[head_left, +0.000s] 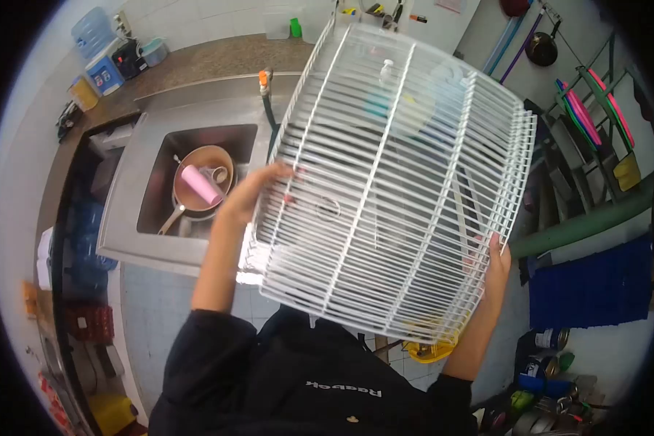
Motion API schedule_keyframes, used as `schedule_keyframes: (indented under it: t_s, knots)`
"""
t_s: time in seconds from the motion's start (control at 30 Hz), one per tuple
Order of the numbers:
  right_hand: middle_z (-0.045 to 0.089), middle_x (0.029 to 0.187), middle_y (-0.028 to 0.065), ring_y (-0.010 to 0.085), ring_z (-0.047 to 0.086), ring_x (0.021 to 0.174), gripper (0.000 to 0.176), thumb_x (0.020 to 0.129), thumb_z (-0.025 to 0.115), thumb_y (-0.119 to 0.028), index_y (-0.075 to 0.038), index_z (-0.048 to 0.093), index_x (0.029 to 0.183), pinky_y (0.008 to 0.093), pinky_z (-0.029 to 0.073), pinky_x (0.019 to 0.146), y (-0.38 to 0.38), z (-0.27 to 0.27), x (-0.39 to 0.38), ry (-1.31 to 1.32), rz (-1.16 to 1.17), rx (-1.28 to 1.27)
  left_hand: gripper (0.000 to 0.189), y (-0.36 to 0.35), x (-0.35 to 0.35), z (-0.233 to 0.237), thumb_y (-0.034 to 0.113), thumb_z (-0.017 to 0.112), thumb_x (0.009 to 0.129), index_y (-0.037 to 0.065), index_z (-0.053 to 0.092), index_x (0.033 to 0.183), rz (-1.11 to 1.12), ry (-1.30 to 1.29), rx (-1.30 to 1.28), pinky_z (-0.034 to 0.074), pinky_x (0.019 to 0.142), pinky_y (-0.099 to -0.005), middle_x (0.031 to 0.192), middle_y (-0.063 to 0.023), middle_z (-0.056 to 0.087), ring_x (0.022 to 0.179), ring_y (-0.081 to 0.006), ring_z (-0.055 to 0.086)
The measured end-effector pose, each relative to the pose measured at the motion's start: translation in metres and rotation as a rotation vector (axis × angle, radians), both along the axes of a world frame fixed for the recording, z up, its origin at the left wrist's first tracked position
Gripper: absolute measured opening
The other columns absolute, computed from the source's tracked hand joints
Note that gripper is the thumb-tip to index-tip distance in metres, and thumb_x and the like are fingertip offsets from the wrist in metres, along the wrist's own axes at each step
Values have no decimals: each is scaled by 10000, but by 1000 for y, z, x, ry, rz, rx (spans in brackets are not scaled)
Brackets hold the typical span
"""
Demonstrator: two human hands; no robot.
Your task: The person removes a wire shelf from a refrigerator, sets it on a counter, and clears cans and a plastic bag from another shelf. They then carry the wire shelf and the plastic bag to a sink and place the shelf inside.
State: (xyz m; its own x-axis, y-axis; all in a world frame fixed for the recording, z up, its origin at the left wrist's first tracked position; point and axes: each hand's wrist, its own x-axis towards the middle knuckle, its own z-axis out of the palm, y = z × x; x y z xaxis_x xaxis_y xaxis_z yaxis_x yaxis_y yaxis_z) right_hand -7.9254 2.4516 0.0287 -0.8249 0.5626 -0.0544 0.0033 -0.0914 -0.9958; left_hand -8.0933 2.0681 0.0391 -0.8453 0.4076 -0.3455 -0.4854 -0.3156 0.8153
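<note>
A white wire rack (374, 171) with closely spaced bars and bent-up sides fills the middle of the view, tilted in front of my body. My left hand (258, 190) grips its left edge, with fingers curled through and behind the wires. On the lower right edge, my right hand (497, 263) is closed round the side wires. The rack hangs in the air over the right part of the steel sink unit (127, 189). Through the bars I make out a pump bottle (386, 71) and a pale round thing, both blurred.
Left, the sink basin holds a frying pan (224, 155) with a pink tumbler (201, 184) in it. A tap (266, 87) stands beside the rack. A water dispenser (103, 71) is on the back counter. At right are a green rail (588, 225) and a blue cloth (592, 283).
</note>
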Motion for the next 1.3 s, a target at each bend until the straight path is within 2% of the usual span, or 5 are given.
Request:
schedule_keyframes:
  t_s: [0.17, 0.53, 0.83, 1.03, 1.3]
  knots:
    - [573, 789, 85, 131, 516, 471, 384, 867, 475, -377, -29, 491, 1026, 248, 420, 370, 12, 3, -24, -205, 2, 25, 302, 1, -11, -34, 223, 573, 796, 5, 538, 1002, -125, -167, 212, 481, 535, -252, 843, -60, 567, 585, -122, 521]
    - [571, 715, 83, 134, 514, 423, 382, 875, 446, -387, -19, 510, 958, 255, 411, 329, 41, -10, -11, -35, -37, -186, 719, 25, -19, 11, 477, 534, 791, -53, 333, 1235, -295, 323, 545, 497, 611, -214, 1036, -123, 538, 803, -125, 566]
    - [570, 750, 62, 110, 499, 427, 414, 849, 489, -411, -48, 501, 1048, 243, 413, 341, 48, 18, 35, 26, -137, -101, 468, 40, 23, 37, 370, 423, 887, -33, 454, 1122, -237, 196, 454, 470, 762, -307, 1024, -135, 561, 842, -207, 575]
    - [592, 797, 115, 166, 552, 464, 379, 869, 467, -359, -32, 483, 1059, 295, 472, 374, 47, 25, 25, -249, 47, 80, 405, 42, 44, -58, 321, 464, 883, -37, 491, 1068, -89, 195, -301, 471, 704, -270, 934, -122, 587, 775, -160, 583]
    - [594, 763, 109, 183, 571, 543, 318, 879, 455, -246, 49, 549, 953, 305, 496, 480, 48, -63, -78, -542, 475, 113, 286, -8, 38, -238, 170, 416, 894, -82, 516, 984, -57, -32, -439, 500, 625, -297, 900, -152, 599, 709, -209, 609]
